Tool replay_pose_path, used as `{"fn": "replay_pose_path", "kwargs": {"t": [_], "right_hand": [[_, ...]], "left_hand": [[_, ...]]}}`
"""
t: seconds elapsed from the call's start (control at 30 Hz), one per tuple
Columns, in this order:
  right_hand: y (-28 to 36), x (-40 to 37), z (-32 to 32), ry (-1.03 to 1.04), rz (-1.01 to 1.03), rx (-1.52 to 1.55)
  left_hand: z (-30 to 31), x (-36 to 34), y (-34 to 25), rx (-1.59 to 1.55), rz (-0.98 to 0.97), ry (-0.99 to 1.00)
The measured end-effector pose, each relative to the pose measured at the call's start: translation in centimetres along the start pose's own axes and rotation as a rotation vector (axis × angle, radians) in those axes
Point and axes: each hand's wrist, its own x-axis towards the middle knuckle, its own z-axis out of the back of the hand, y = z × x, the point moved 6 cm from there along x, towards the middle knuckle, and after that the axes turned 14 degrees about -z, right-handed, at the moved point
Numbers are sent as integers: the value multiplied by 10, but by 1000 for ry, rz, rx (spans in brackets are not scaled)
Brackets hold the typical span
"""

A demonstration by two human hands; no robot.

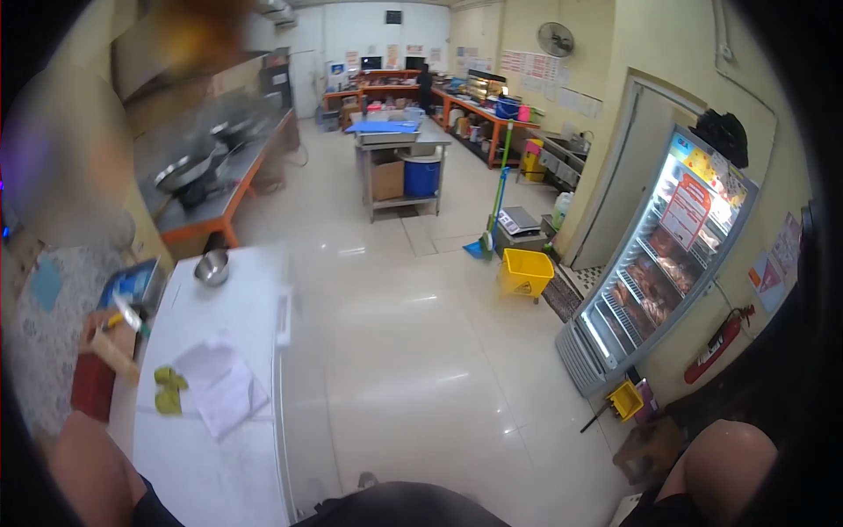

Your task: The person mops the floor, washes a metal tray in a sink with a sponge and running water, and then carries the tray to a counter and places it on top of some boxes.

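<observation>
Neither of my hands shows; only bare parts of my two arms appear at the lower left and lower right edges. Nearest the left arm is a white worktop. On it lie white sheets, a crumpled green item and a metal bowl. Beside the worktop stand a red container and a blue tray. A brown item, too unclear to name, is near the right arm. Blurred shapes cover the upper left.
A lit display fridge stands at right, near a fire extinguisher. A yellow bucket, broom and scale are on the floor side. Farther back are a steel table, a stove counter and a person.
</observation>
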Motion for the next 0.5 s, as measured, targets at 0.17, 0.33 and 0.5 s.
{"fn": "replay_pose_path", "kwargs": {"t": [0.17, 0.33, 0.5], "right_hand": [[-57, 18, 20, -108, -94, -107], [-127, 16, 67, -231, -92, -211], [-282, 13, 113, -471, -182, -77]], "left_hand": [[-39, -81, 40, -13, 39, -68], [-60, -162, 47, 142, 58, -84], [-68, -372, -4, -303, 827, 515]]}}
